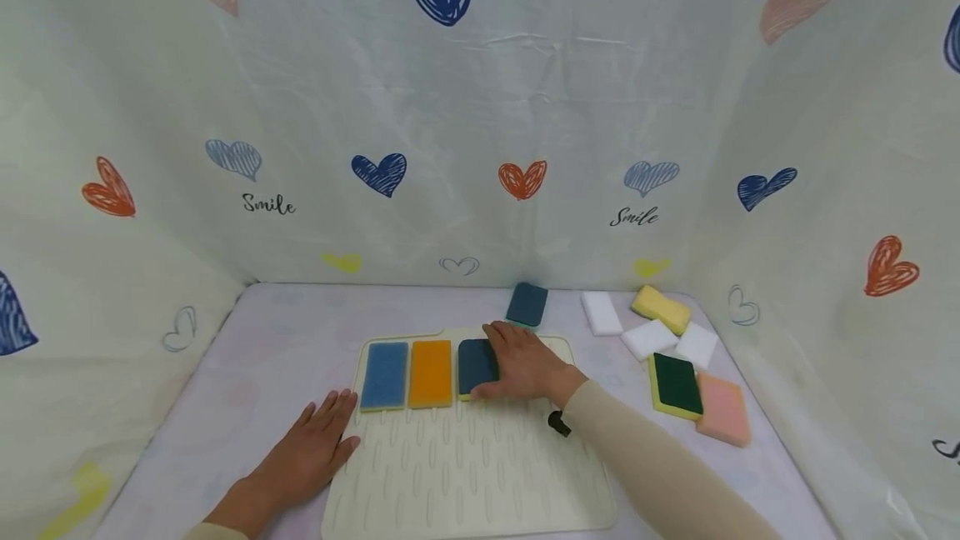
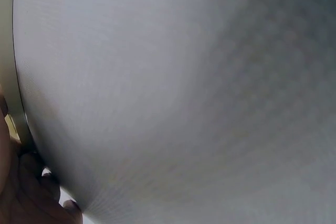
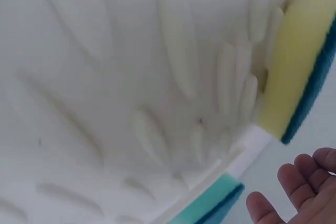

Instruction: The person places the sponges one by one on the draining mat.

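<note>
A blue sponge [image 1: 384, 376], an orange sponge [image 1: 431, 373] and a dark teal-topped sponge [image 1: 476, 367] lie in a row along the upper part of a cream ribbed mat [image 1: 465, 473]. My right hand [image 1: 528, 367] is at the right side of the teal-topped sponge, partly covering it. In the right wrist view, that sponge's yellow side [image 3: 296, 59] shows, with the relaxed fingers [image 3: 296, 182] a little apart from it. My left hand [image 1: 318, 444] rests on the table by the mat's left edge, fingers extended and holding nothing. The left wrist view is mostly a blurred pale surface.
Another dark teal sponge [image 1: 527, 305] lies behind the mat. To the right are several white sponges [image 1: 602, 313], a yellow sponge [image 1: 661, 309], a green-topped sponge [image 1: 677, 386] and a pink sponge [image 1: 723, 409]. A heart-printed curtain [image 1: 450, 107] encloses the table's back and sides.
</note>
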`<control>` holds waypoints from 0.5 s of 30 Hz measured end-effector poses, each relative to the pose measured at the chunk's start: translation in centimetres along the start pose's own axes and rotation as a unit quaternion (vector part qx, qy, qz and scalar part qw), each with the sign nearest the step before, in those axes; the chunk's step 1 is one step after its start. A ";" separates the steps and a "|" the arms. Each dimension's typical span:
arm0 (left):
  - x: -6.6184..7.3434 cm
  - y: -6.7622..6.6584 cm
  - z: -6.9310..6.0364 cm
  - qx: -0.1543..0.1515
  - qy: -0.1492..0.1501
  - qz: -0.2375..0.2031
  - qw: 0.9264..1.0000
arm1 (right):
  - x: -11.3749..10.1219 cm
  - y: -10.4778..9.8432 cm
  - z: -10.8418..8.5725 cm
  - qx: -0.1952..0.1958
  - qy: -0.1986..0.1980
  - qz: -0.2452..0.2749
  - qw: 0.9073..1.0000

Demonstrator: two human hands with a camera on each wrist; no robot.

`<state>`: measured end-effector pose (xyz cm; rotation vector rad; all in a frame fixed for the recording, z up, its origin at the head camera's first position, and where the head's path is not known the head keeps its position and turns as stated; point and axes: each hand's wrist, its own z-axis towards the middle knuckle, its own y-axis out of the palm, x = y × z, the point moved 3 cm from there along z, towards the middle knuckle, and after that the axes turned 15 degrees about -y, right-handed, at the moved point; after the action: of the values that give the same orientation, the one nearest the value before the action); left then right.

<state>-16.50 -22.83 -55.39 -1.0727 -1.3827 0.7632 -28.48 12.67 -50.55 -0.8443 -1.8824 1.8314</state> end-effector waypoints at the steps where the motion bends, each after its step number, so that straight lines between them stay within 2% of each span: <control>1: 0.1 -0.1 0.0 -0.003 -0.003 0.002 1.000 | 0.1 -0.4 -0.2 0.004 0.002 0.000 1.000; 6: 0.7 -0.6 -0.2 -0.021 -0.010 0.015 1.000 | 1.8 -2.2 -1.2 0.037 0.013 -0.005 0.999; 10: 0.9 -0.7 -0.4 -0.033 -0.019 0.033 0.999 | 4.0 -3.3 -2.1 0.069 0.025 -0.037 0.997; 15: 0.8 -0.6 -0.3 -0.030 -0.018 0.040 0.999 | 6.6 -4.0 -2.8 0.110 0.042 -0.082 0.990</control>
<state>-16.20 -22.32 -54.46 -1.1710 -1.4080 0.8073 -32.27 19.19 -47.27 -0.6584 -1.6123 1.8298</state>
